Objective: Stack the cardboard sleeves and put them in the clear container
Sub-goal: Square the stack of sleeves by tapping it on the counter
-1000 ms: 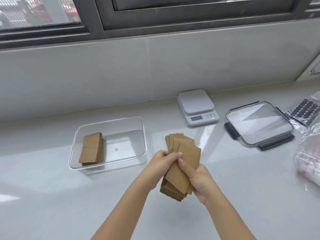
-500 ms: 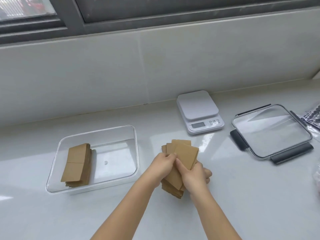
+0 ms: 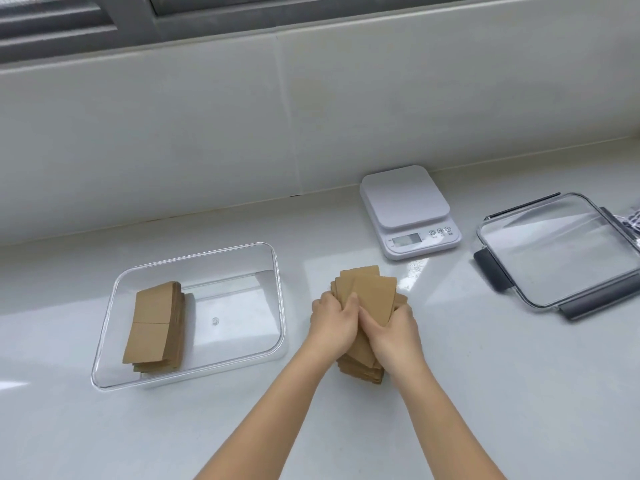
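Both hands [image 3: 363,323] now squeeze sleeve bundle [image 3: 375,296] tighter

The cardboard sleeves [image 3: 372,299] were plain kraft brown, like the stack [image 3: 154,325] inside the clear container [image 3: 277,306]. The scale [image 3: 408,211] was white, the lid [image 3: 561,251] clear with dark grey clips. At the far right, possibly a dark-dotted sheet [image 3: 633,220].

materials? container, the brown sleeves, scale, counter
Clear container: see-through rigid plastic by the look, glossy rim glints; glass not ruled out.
Cardboard sleeves: matte brown kraft card, thin flat layers.
Scale: smooth white plastic shell, probably; small display at its front.
Counter: pale polished stone or solid surface, mirror-like reflections.
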`<move>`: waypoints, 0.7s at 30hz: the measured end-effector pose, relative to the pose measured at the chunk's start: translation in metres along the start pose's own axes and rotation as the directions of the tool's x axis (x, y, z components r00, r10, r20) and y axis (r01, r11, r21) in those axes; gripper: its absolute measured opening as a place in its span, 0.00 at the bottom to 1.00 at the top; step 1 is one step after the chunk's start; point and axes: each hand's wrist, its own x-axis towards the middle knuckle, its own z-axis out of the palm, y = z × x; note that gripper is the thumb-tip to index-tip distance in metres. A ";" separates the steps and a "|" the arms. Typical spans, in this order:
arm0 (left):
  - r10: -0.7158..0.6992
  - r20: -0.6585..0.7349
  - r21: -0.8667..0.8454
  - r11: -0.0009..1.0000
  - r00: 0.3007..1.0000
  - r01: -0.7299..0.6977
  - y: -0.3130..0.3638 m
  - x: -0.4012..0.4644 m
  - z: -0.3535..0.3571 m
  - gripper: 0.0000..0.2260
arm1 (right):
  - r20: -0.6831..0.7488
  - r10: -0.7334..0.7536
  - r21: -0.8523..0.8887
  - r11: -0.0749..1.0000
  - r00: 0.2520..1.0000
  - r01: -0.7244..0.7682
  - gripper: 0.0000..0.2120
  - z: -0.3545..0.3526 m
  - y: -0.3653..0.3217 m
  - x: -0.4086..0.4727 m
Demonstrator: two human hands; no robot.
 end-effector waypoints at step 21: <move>-0.087 0.118 -0.122 0.987 0.989 0.102 -0.035 -0.046 -0.010 0.32 | 0.258 0.101 0.103 0.986 0.961 -0.131 0.44 -0.001 0.019 -0.052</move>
